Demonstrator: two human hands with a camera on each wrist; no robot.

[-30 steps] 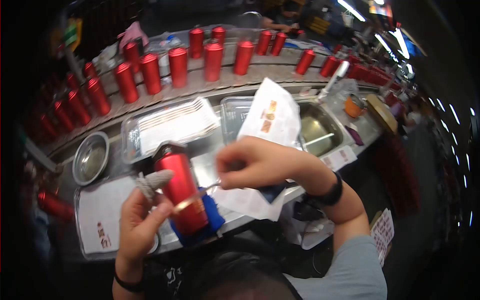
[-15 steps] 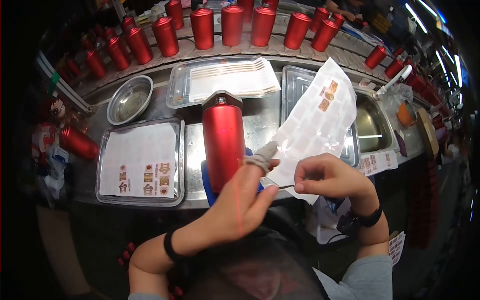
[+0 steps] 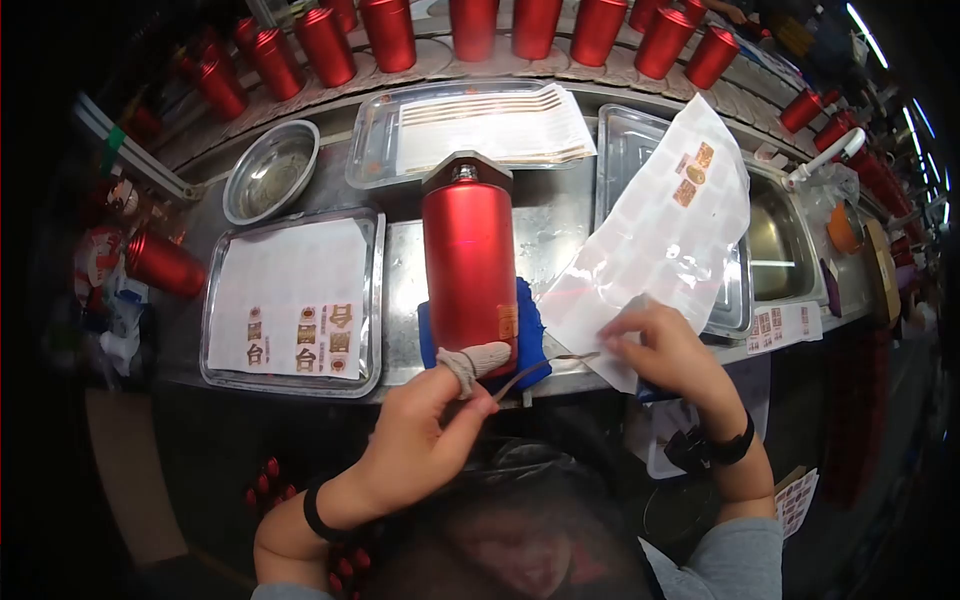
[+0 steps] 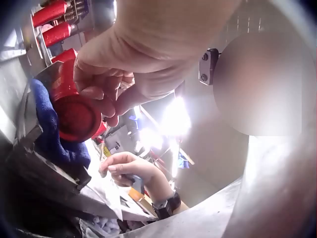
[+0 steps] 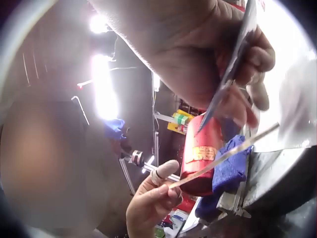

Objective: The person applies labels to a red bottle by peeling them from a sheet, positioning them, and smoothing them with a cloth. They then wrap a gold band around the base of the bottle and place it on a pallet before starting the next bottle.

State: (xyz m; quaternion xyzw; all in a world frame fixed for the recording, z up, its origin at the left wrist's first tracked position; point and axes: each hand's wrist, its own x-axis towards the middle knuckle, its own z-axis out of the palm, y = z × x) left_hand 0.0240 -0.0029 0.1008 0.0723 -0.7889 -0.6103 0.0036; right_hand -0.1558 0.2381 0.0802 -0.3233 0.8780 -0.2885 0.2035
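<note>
Bottle [image 3: 465, 250], red, lies on a blue cloth [image 3: 533, 345] at the middle of the counter, its neck away from the person, a gold label near its base. The left hand [image 3: 410, 430], one fingertip wrapped in grey fabric, pinches a thin strip [image 3: 522, 377] between thumb and finger beside that base. The strip curves toward the right hand [image 3: 680, 355], whose fingers are curled round a flat pointed tool [image 5: 221, 94]; whether they touch the strip too, I cannot tell.

A printed sheet [image 3: 650, 250] lies right of the cloth, covering much of the right tray [image 3: 601, 160] and reaching close under the right hand. Left of the cloth sits the left tray [image 3: 376, 300] with labels on white backing; behind it, a metal bowl [image 3: 232, 190]. The back tray [image 3: 362, 150], loaded with striped sheets [image 3: 490, 130], sits just beyond the neck, before a row of red bottles [image 3: 475, 30].
</note>
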